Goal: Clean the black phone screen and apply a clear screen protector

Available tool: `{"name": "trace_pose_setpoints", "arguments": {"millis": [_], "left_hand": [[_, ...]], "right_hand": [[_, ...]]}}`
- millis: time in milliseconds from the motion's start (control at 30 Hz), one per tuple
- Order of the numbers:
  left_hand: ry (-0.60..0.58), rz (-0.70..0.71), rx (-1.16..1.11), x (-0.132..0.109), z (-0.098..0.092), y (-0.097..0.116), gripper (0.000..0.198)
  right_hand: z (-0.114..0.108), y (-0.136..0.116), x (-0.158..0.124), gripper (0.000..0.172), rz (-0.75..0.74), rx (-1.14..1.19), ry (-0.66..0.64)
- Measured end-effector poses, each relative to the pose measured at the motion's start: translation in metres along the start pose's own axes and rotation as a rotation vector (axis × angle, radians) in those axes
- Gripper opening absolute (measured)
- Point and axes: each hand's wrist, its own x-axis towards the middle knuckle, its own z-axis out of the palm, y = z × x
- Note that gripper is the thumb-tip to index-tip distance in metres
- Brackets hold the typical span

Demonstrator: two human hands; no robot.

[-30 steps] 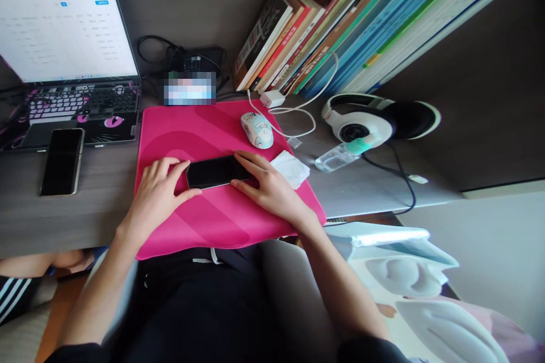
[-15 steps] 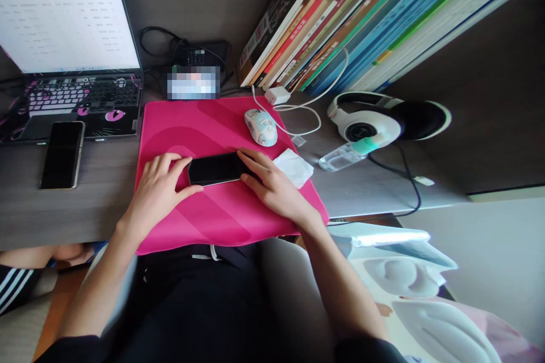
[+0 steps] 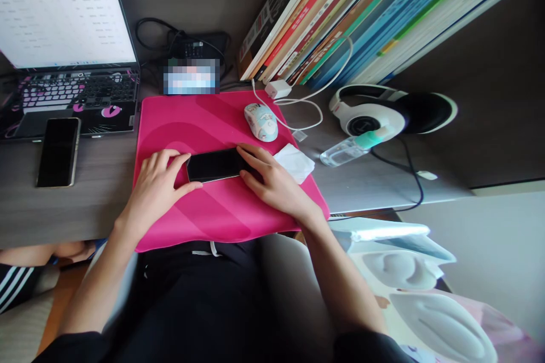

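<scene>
A black smartphone [image 3: 216, 164] lies flat and lengthwise on the pink desk mat [image 3: 187, 218], its screen dark. My left hand [image 3: 159, 181] grips the phone's left end, thumb at the near corner and fingertips at the far one. At the other end, my right hand [image 3: 268, 178] has its fingers over the far corner and its thumb at the near edge, hiding the right end. Just right of this hand is a crumpled white tissue [image 3: 294, 163]. A patterned mouse [image 3: 260, 122] sits beyond it on the mat.
Left stand an open laptop [image 3: 72, 96] and a second phone [image 3: 58, 152]. Books [image 3: 289, 22] lean at the back. A charger with white cable [image 3: 278, 88], a clear bottle [image 3: 344, 151] and headphones [image 3: 370, 113] are on the right. Another person's leg [image 3: 21, 283] shows lower left.
The camera view has shifted slightly. Both hands and the phone between them keep the same position on the mat.
</scene>
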Motion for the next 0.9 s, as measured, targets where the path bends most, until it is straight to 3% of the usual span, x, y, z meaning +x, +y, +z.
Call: {"name": "trace_pose_setpoints", "arguments": {"millis": [567, 900], "left_hand": [[0.005, 0.005, 0.010, -0.0008, 0.0037, -0.0026, 0.063], [0.000, 0.001, 0.004, -0.0008, 0.0033, -0.0022, 0.063]], "right_hand": [[0.0046, 0.0006, 0.0005, 0.055, 0.004, -0.032, 0.059], [0.0020, 0.0034, -0.0004, 0.056, -0.021, -0.040, 0.026]]}}
